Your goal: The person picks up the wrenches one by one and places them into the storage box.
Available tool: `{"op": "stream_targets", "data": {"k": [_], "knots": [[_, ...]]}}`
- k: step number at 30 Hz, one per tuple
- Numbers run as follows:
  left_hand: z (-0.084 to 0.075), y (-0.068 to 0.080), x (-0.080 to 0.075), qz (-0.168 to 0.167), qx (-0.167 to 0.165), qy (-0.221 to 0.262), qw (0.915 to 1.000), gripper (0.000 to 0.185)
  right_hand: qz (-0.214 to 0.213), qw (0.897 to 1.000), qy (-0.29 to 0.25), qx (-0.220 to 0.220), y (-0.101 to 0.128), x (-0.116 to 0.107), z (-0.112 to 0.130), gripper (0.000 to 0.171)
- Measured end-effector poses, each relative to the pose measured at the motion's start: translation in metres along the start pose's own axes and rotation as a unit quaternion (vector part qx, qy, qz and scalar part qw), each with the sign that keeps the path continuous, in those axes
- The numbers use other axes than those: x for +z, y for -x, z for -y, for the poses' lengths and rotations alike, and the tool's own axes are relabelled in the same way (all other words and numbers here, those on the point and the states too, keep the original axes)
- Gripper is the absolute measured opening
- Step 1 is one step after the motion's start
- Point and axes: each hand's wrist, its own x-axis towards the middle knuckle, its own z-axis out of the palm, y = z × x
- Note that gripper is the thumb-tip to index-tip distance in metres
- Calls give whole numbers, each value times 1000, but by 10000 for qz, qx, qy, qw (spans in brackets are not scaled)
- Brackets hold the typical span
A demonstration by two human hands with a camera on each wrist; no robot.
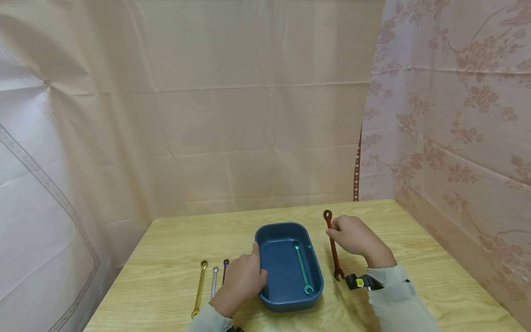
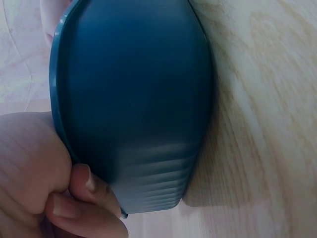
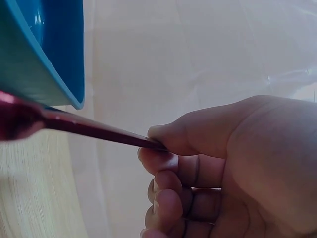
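A blue tray [image 1: 265, 240] sits mid-table with a green wrench [image 1: 302, 267] lying inside it. My left hand [image 1: 242, 281] grips the tray's left rim, thumb over the edge; the left wrist view shows the fingers [image 2: 89, 191] curled under the tray wall [image 2: 138, 109]. To the right of the tray, my right hand [image 1: 352, 237] pinches a red wrench [image 1: 333, 246] near its upper part. In the right wrist view the red wrench [image 3: 74, 126] runs from the fingers [image 3: 168, 163] past the tray corner [image 3: 44, 54].
A gold wrench [image 1: 200, 288], a silver wrench [image 1: 214, 282] and a purple wrench [image 1: 225, 269] lie side by side left of the tray on the wooden table [image 1: 415, 258]. Draped cloth walls close in the back and both sides.
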Motion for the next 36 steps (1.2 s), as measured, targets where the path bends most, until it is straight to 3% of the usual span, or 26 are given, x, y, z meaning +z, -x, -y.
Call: {"op": "stream_targets", "data": {"k": [36], "knots": [[-3, 0, 0, 58, -34, 0, 10000, 77, -97, 9998, 183, -69, -7, -1, 25, 35]]}}
